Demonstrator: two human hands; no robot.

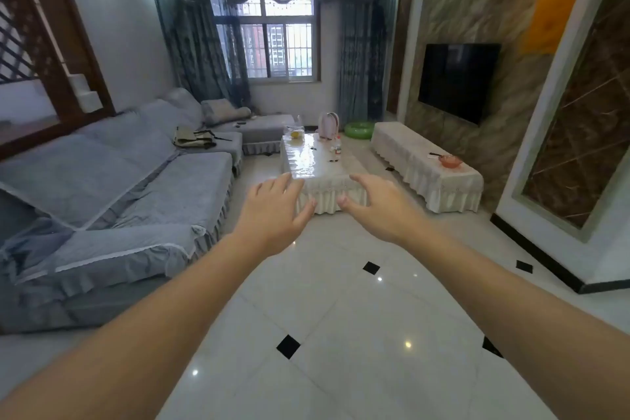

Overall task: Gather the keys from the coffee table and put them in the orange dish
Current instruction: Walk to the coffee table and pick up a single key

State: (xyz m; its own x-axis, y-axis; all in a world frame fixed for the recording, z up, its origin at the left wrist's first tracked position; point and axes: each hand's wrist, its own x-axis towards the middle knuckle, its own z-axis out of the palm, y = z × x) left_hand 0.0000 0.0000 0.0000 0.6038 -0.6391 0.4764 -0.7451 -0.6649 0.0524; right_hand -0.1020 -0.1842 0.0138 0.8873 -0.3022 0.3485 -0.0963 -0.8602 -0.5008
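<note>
The coffee table [315, 165] stands in the middle of the room, covered with a cream cloth and a glossy clear sheet. Small dark items that may be the keys [333, 159] lie near its right side, too small to make out. The orange dish [451, 161] sits on the long cloth-covered bench at the right, under the TV. My left hand [272, 215] and my right hand [378, 208] are stretched out in front of me, both open and holding nothing, well short of the table.
A grey sofa [119, 187] fills the left side. On the table stand a clear container [294, 132] and a small bottle [338, 144]. A pink bag [328, 124] and a green ring [358, 129] lie beyond it. White tiled floor [341, 334] stretches ahead.
</note>
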